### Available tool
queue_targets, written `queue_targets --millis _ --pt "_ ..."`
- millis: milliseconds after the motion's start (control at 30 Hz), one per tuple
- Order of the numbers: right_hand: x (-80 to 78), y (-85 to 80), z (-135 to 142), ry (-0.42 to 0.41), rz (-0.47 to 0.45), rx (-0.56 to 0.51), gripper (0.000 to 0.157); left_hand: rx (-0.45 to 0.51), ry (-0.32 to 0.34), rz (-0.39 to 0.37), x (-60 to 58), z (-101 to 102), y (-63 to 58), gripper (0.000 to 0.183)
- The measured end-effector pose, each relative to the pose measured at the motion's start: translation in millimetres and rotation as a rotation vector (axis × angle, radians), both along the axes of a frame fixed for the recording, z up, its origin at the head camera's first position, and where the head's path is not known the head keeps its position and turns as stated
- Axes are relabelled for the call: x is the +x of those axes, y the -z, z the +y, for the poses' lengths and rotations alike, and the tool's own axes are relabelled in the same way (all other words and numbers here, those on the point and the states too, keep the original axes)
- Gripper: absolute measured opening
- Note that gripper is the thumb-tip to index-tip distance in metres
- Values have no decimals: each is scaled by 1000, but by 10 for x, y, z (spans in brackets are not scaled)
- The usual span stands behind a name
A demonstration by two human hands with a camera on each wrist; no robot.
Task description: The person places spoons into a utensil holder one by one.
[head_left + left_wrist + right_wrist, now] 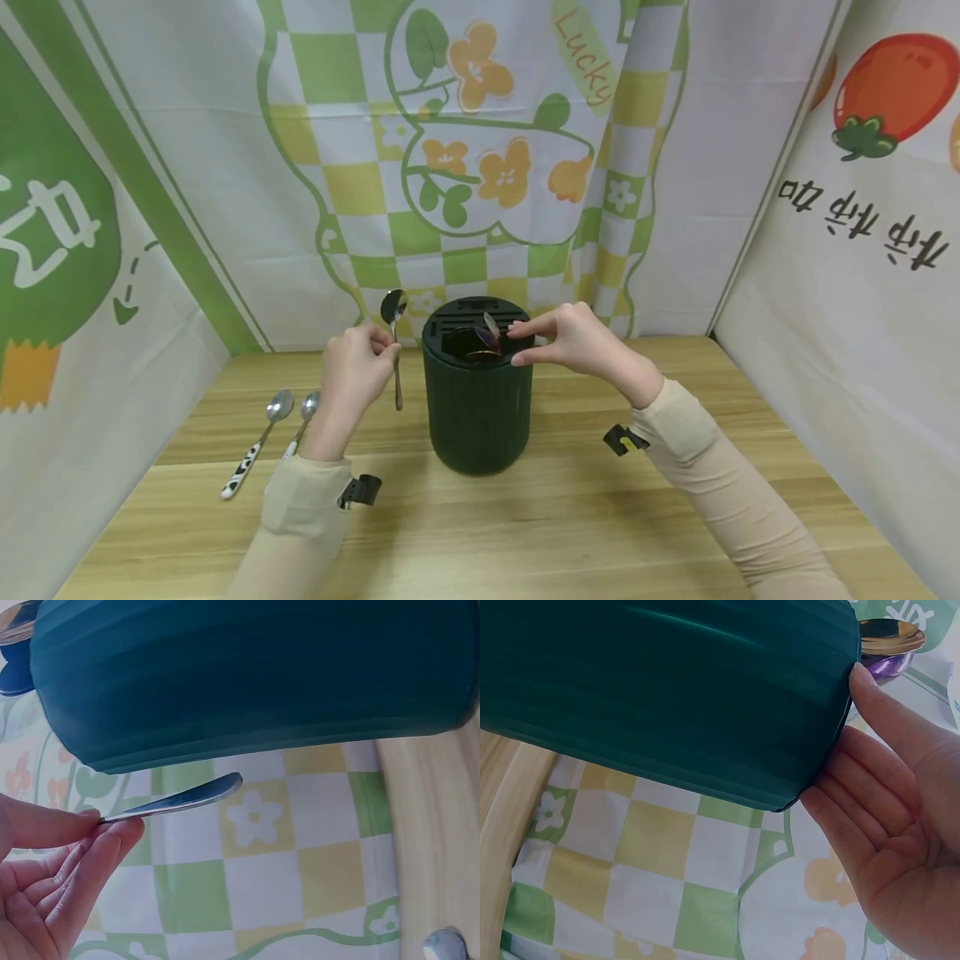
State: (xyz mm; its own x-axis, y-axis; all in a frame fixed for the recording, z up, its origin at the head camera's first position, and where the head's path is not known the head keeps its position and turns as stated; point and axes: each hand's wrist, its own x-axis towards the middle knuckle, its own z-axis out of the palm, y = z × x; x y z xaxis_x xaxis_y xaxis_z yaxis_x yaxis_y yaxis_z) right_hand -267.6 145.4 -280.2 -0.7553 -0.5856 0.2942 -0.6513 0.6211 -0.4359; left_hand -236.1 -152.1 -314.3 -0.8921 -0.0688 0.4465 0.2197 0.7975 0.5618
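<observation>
Printed cloth [330,67] backs the wooden table [487,533] at twelve o'clock; left hand [355,367] pinches a spoon [393,306], spread right hand [576,340] touches a canister [478,417].

The left sleeve [303,500] hides part of the handle of the lying spoon [310,407] nearest it; the holder [480,417] is cut off at the top in both wrist views, its inside too dark to make out

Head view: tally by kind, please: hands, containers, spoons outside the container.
Hands: 2 (left hand, right hand)
Containers: 1 (dark green container)
Spoons outside it: 3 (held spoon, spotted-handle spoon, spoon beside the left wrist)
Total: 6
</observation>
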Motion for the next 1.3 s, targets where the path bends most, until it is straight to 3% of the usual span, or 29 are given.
queue_targets --millis 533,1300 --pt "8 0 1 2 -3 -4 41 74 5 162 64 7 -229 13" --pt "0 2 5 1 5 -5 41 132 -2 277 64 57 -451 12"
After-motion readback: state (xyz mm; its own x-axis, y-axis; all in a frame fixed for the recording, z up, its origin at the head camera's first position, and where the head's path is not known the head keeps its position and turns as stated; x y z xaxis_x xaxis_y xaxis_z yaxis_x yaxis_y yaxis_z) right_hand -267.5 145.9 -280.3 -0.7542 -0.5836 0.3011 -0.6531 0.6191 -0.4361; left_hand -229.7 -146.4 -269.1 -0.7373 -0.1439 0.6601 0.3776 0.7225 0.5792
